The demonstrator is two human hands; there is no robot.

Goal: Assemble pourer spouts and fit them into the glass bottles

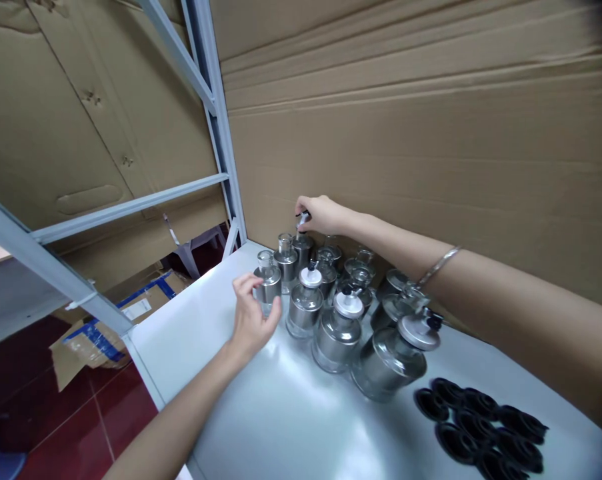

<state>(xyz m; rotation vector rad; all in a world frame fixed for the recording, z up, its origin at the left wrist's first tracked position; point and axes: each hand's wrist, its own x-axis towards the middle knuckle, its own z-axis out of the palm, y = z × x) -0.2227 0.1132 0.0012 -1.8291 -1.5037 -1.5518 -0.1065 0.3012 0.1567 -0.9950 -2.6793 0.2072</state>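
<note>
Several clear glass bottles with grey metallic bands stand in rows at the back of the shelf. My right hand (323,213) reaches over them to the far row. Its fingers pinch a small pump head (305,219) with a black part, above the neck of a back bottle (303,245); whether it sits in the neck is hard to tell. My left hand (253,310) is open, thumb and fingers apart, beside an uncapped bottle (267,283). Three front bottles carry silver-white lids with black tops: a small one (305,307), a middle one (337,337) and a larger one (391,360).
Several black ring-shaped parts (481,423) lie on the white shelf (281,420) at the right front. Cardboard (431,147) walls off the back. A grey metal frame (225,133) borders the left, with a taped carton (111,327) on the red floor beyond.
</note>
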